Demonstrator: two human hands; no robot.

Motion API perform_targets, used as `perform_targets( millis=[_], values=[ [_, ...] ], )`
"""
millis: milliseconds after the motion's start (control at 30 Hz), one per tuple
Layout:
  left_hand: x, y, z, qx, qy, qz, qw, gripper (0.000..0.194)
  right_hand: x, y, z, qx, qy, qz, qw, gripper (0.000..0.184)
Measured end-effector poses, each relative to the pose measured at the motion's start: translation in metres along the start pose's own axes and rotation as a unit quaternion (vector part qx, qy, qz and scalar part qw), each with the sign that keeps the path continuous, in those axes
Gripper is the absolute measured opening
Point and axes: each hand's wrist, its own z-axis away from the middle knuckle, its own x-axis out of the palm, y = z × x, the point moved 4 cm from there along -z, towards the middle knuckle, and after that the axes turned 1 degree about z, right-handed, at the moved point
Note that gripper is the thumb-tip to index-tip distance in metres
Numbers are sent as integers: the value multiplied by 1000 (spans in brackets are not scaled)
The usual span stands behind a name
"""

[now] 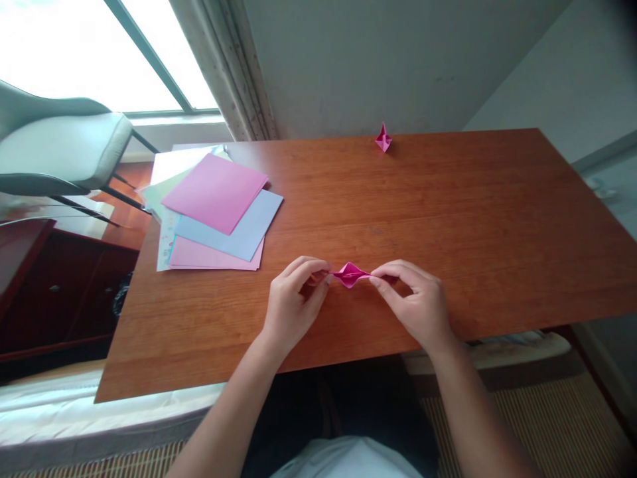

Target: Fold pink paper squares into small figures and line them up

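Observation:
A small folded piece of bright pink origami paper (350, 275) is held level between my two hands, above the near part of the table. Its middle bulges into a diamond shape, and its two ends taper to narrow points. My left hand (297, 292) pinches the left point between thumb and fingers. At the opposite end, my right hand (415, 295) grips the right point the same way. The very tips of the paper are hidden by my fingers. Near the table's far edge stands another pink folded origami piece (383, 139), with one point sticking up.
The brown wooden table (478, 219) fills the middle. On its left lies a fanned stack of paper, with a pink sheet (216, 191) over a light blue sheet (253, 226). A pale chair (64, 146) stands beyond the left side, by the window and curtain (233, 66).

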Motion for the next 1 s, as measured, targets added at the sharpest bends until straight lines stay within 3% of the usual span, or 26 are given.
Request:
perform_targets(
  millis=[167, 600, 1000],
  values=[
    [-2, -3, 0, -22, 23, -22, 999, 14, 4, 7, 3, -7, -10, 26, 1000, 3],
    [-4, -1, 0, -24, 27, -30, 999, 14, 4, 12, 5, -41, -38, 79, 995, 20],
    [-3, -1, 1, -30, 13, -31, 999, 15, 4, 2, 4, -116, -15, 137, 984, 6]
  ],
)
